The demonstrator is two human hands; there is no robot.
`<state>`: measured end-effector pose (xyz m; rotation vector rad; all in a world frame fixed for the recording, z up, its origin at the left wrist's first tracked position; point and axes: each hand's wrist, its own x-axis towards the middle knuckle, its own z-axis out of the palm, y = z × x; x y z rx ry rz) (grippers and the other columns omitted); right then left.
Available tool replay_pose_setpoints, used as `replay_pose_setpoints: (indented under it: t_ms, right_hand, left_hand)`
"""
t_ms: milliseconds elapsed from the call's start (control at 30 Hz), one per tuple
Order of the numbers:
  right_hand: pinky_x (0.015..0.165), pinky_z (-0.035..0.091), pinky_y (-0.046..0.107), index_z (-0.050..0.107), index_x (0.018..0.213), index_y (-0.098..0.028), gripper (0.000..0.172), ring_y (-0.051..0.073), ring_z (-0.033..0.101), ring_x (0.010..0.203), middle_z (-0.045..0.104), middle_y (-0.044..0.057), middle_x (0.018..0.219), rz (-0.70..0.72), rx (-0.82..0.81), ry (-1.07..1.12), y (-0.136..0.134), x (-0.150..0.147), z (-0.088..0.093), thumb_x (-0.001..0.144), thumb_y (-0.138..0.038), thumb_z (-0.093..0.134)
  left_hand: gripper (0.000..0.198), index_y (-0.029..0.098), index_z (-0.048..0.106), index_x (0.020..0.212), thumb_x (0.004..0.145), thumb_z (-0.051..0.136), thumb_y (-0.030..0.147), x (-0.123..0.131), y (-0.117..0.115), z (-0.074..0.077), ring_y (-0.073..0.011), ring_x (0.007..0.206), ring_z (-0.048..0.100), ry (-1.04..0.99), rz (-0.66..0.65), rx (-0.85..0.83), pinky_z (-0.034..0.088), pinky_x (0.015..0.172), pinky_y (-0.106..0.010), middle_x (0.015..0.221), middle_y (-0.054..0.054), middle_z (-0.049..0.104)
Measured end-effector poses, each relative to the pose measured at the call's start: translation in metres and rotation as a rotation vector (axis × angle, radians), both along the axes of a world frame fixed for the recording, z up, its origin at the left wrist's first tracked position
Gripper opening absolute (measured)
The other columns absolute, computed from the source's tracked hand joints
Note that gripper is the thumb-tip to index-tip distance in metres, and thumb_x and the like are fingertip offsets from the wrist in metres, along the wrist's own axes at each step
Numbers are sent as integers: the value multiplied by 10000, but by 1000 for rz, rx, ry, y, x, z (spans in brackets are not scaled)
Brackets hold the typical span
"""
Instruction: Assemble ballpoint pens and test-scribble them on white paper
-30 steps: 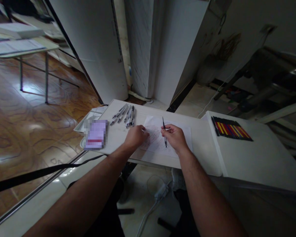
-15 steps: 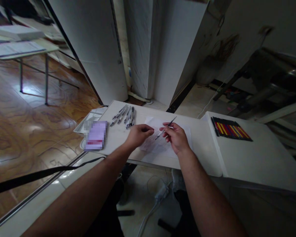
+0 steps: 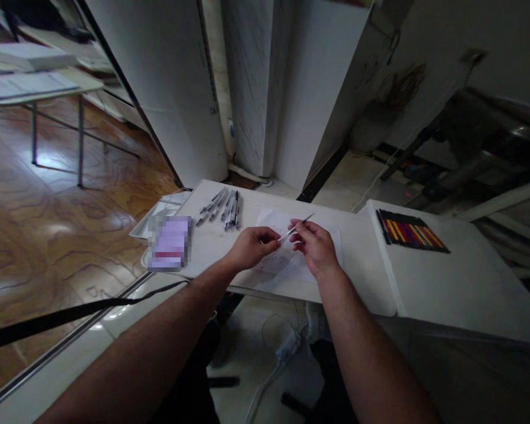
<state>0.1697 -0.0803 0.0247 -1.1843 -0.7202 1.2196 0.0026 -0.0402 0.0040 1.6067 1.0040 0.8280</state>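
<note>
Over the sheet of paper (image 3: 287,262), my right hand (image 3: 315,244) pinches a slim pen (image 3: 291,231), its dark end pointing up and right. My left hand (image 3: 254,247) is closed at the pen's pale lower end, thumb and forefinger meeting around it. Reddish writing or scribbles cover part of the paper beneath both hands. Left of them, a loose pile of several clear and black pens (image 3: 223,209) lies on the white table (image 3: 357,259). The exact tip inside my left fingers is hidden.
A pixelated purple item (image 3: 172,241) lies at the table's left edge. On the right surface rests a black tray of coloured pens (image 3: 413,231). White cabinets (image 3: 287,88) stand behind the table. A power strip (image 3: 288,347) with a cable lies on the floor below.
My left hand has moved right and its fingertips have closed on the pen's lower end. In my right hand the pen has tilted flatter.
</note>
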Motion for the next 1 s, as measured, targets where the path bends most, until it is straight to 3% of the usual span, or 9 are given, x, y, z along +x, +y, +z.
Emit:
replay_pose_setpoints:
  t_ms: [133,467,700,833,1000]
  right_hand:
    - [438,438,203,721,846,-171,319,98,555,577,646,13,724,-35,18,-12,1,2,0,644,-411,781]
    - [454,433,203,704,886,-180,327,98,562,615,649,23,804,-121,117,-62,0,9,11,679,-428,749]
    - [467,441,195,688,885,-188,295,93,571,628,643,18,801,-261,200,-28,1,21,17,700,-410,745]
    - [462,444,198,684,885,-181,304,96,573,614,647,16,779,-257,170,-60,2,21,13,694,-409,747]
    - [449,437,205,684,861,-169,292,103,572,590,653,12,738,-221,149,-118,2,17,8,691,-398,744]
  left_hand:
    - [170,166,722,769,725,674,323,-1,0,4,-118,580,507,70,3,72,387,553,-228,666,-13,656]
    - [175,175,727,778,739,662,332,-4,3,2,-129,592,523,115,-30,116,402,569,-235,694,-19,678]
    - [132,183,717,757,728,664,301,-7,4,2,-134,609,541,152,-42,123,406,583,-245,689,-23,676]
    - [107,184,702,727,699,665,280,-8,7,4,-146,619,566,190,7,64,405,586,-253,673,-22,674]
    - [73,195,709,655,656,673,259,-23,16,6,-173,565,570,353,192,2,378,560,-282,599,-40,662]
